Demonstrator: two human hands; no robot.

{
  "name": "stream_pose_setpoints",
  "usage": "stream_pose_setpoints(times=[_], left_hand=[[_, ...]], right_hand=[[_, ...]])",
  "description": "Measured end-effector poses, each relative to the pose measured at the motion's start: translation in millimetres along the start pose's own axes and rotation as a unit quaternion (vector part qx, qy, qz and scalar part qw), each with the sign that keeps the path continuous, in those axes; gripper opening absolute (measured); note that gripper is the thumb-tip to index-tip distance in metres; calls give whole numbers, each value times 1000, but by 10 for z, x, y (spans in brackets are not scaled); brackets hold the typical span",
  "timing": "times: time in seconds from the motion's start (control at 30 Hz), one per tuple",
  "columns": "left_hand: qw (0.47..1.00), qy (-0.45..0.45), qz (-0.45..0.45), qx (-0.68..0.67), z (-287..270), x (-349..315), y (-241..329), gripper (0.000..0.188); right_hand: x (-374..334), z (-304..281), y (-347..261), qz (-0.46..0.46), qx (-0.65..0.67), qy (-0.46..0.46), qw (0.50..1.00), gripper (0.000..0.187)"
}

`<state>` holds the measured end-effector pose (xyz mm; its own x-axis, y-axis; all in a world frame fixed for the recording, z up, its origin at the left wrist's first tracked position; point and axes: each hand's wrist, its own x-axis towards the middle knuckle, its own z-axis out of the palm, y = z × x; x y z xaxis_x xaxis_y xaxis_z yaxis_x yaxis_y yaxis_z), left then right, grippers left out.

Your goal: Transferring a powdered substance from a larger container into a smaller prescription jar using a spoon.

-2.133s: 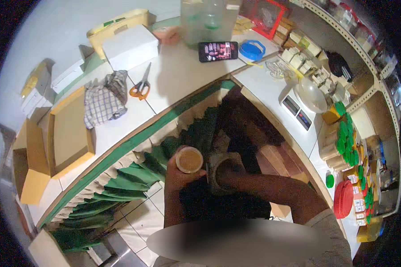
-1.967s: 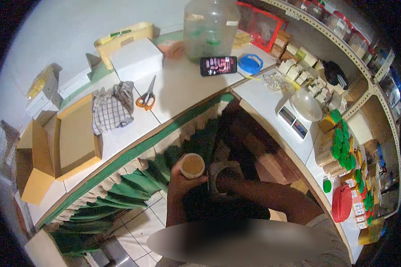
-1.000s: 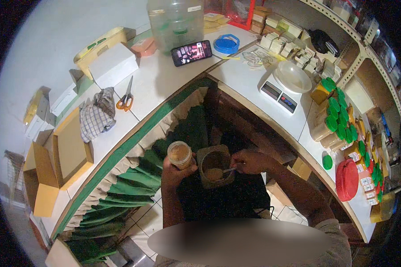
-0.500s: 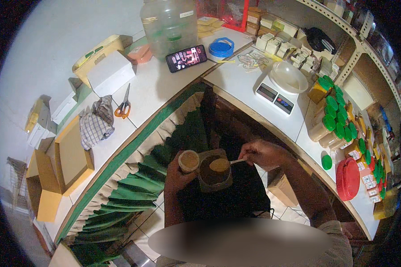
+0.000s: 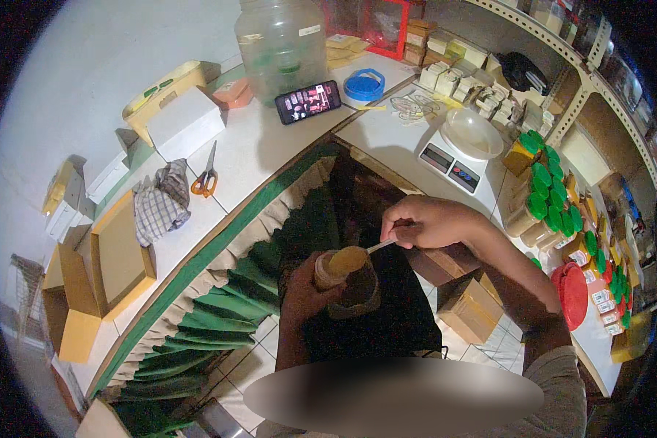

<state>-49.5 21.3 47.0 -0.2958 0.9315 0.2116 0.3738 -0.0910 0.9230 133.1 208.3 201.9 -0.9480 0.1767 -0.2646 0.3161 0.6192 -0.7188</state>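
Note:
My left hand (image 5: 306, 293) is wrapped round a small clear jar (image 5: 325, 276) with brownish contents. The thin handle of a spoon (image 5: 349, 260) is pinched in my right hand (image 5: 425, 222). Its bowl, heaped with tan-brown powder, is over the jar's mouth and hides most of it. Just below and to the right of the jar, a squarish container (image 5: 363, 301) with dark brown contents sits at my lap; its inside is dim.
A kitchen scale (image 5: 449, 166) with a clear bowl stands on the right counter, near several green-lidded jars (image 5: 540, 197) and a red lid (image 5: 571, 298). A lit phone (image 5: 308, 103) leans against a big jar (image 5: 283, 51). Scissors (image 5: 205, 181) and a checked cloth (image 5: 160, 208) lie left.
My right hand has raised the powder-laden spoon and carried it left, from over the squarish container to over the jar. My left hand has shifted slightly right with the jar.

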Motion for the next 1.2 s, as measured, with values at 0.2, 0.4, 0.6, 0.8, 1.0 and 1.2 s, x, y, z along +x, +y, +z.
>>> stream_pose_setpoints(times=[0.2, 0.4, 0.6, 0.8, 1.0, 1.2], left_hand=[[999, -16, -26, 18, 87, -30, -85, 61], [998, -21, -32, -41, 213, -10, 11, 58], [993, 8, -43, -107, 282, -54, -1, 56], [992, 20, -22, -122, 255, -11, 34, 59], [990, 13, -40, -132, 249, -29, 41, 59], [994, 11, -22, -105, 283, -29, 8, 59]], right_hand=[[186, 106, -76, -116, -176, 76, 975, 12], [306, 173, -488, -42, -296, -52, 953, 13], [218, 305, -707, -67, -323, -26, 944, 16], [125, 330, -756, -109, -297, 3, 949, 21], [-1, 294, -967, -57, -383, -31, 922, 23], [-87, 417, -962, -100, -456, 37, 884, 26]])
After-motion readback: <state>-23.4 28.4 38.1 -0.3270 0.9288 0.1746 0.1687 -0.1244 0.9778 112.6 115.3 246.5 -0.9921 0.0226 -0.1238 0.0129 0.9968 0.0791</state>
